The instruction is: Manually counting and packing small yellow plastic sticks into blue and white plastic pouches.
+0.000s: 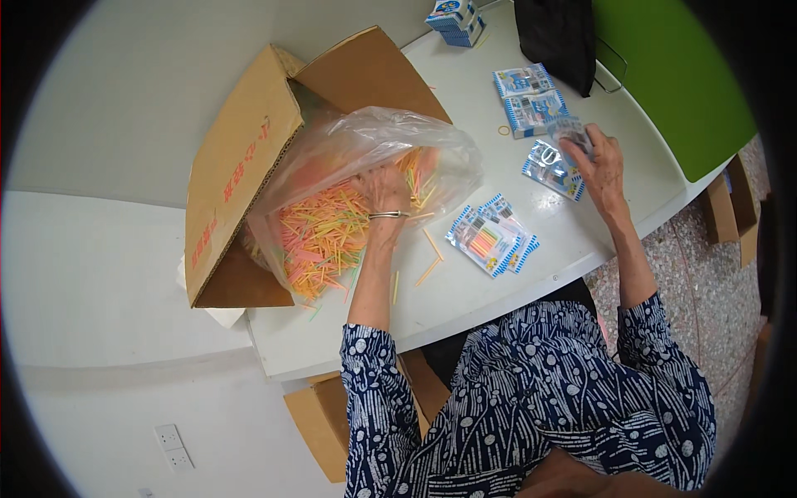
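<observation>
My left hand (383, 189), with a bangle on its wrist, reaches into a clear plastic bag (365, 129) full of thin coloured sticks (320, 236). Its fingertips are hidden among the sticks, which are pink, orange, yellow and green. At the right, my right hand (604, 162) pinches a clear and blue plastic packet (569, 133) between thumb and fingers. Just below that hand lies another blue-and-white packet (548, 166). Nearer me, a few packets (490, 236) overlap on the table, the top one showing coloured sticks inside.
The bag sits in a tilted cardboard box (241, 178). Stacked packets (531, 95) lie beyond my right hand, near a rubber band (503, 130). A bundle of packets (457, 21) and a black bag (556, 37) are at the back of the white table (332, 340). Loose sticks (432, 257) lie near me.
</observation>
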Available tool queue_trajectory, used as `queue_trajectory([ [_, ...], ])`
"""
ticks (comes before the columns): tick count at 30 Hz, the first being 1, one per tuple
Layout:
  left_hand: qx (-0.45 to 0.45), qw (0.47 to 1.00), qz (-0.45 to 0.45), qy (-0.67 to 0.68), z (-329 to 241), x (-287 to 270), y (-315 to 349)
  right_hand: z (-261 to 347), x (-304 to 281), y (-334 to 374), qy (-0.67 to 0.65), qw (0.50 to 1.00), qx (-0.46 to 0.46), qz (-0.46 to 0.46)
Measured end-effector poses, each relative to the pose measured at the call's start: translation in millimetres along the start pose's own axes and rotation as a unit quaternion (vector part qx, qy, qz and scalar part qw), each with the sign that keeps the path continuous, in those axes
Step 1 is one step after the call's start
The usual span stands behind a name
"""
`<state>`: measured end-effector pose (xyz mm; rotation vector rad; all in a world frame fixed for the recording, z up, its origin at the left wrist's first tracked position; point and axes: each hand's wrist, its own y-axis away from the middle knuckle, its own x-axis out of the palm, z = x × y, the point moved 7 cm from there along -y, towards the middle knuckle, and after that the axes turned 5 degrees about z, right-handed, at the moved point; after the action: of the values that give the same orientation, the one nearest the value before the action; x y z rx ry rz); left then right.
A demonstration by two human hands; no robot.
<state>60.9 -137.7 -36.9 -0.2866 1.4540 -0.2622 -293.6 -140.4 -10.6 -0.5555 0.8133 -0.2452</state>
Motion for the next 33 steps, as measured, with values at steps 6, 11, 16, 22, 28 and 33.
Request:
queue_trajectory([
  [6, 0.0, 0.997, 0.006, 0.074, 12, -31, 14, 16, 9, -8, -0.34, 0.919, 0.124, 0.157],
  [11, -0.034, 0.973, 0.174, 0.148, 18, -46, 36, 63, 59, 20, -0.461, 0.814, 0.155, 0.317],
  [16, -0.189, 0.676, 0.292, 0.649, 7, -35, 75, 102, 103, 31, -0.499, 0.737, 0.141, 0.434],
  [22, -0.187, 0.563, 0.332, 0.733, -4, -13, 100, 118, 144, 31, -0.597, 0.641, 0.207, 0.435],
  [28, -0.163, 0.487, 0.358, 0.78, -27, -9, 104, 149, 168, 32, -0.672, 0.557, 0.221, 0.435],
  [33, -0.139, 0.407, 0.363, 0.827, -26, 3, 103, 153, 181, 42, -0.654, 0.536, 0.244, 0.476],
])
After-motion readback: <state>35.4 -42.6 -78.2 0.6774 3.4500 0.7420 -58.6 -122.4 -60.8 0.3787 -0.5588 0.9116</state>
